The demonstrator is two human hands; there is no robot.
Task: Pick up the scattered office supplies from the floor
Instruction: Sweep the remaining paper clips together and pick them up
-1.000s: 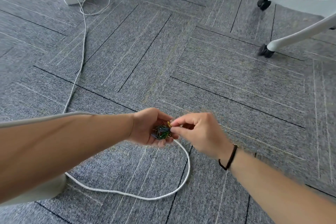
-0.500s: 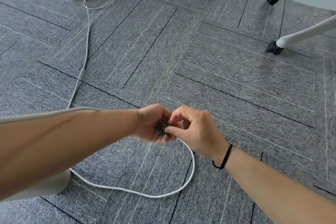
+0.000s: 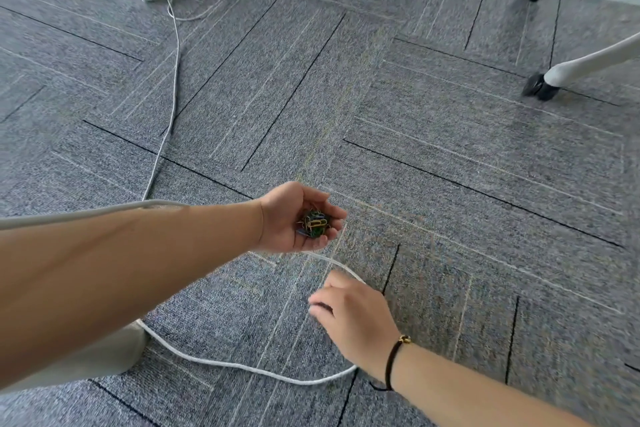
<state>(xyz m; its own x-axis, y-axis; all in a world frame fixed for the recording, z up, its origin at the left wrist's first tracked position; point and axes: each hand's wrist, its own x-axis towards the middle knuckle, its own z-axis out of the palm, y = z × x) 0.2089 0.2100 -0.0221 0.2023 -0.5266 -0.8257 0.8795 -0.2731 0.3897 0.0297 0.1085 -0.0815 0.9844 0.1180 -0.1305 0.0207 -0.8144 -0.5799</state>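
The left hand is turned palm up above the carpet, its fingers cupped round a small heap of coloured paper clips — green, blue and yellow ones tangled together in the hollow of the palm. The heap as a whole has no clear long axis; the clips lie every way. One yellow clip on top shows plainly, and its long axis runs roughly across the palm, from the heel of the hand toward the fingertips. The cupped fingers curl up on the far side of the heap and hold it in.

The right hand is nearer the camera and lower, back of the hand up, close over the carpet below and just right of the left hand. Its fingers point toward the left and are blurred; whether they pinch anything cannot be told. A black cord bracelet with a small gold bead sits on that wrist.

A white cable loops on the carpet beneath both hands, passing just beyond the right hand's knuckles and under its wrist.
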